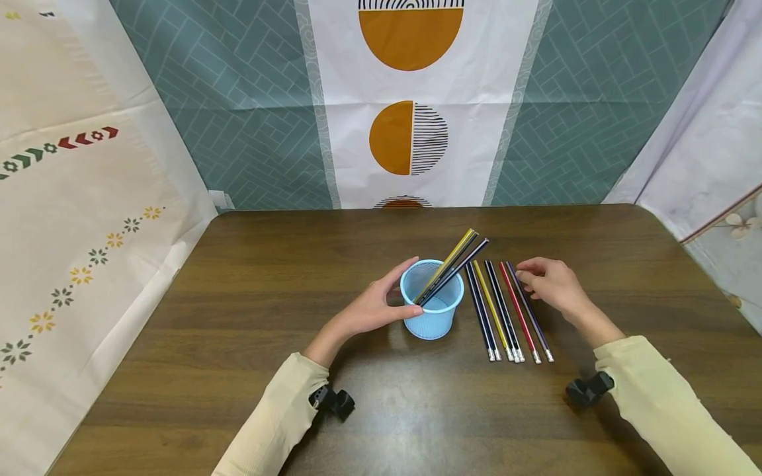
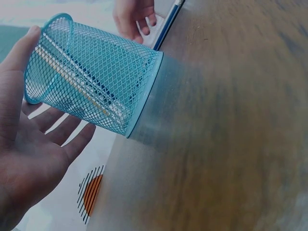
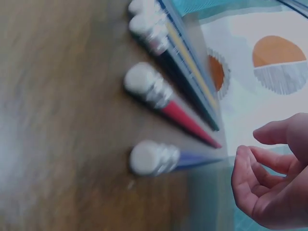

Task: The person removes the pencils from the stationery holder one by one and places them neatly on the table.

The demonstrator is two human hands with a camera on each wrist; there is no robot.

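Sleeves foremost. Our left hand grips the cup, presumably against tipping; our relaxed right hand holds nothing, pencils spread just left of it, probably for easy pinching.

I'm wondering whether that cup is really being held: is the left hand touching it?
Touching. The head view shows it: the left hand reaches around the blue mesh cup, its thumb lying over the rim.

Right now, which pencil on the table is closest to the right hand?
The purple pencil, at the right end of the row. The red pencil beside it and all the others lie farther from the right hand.
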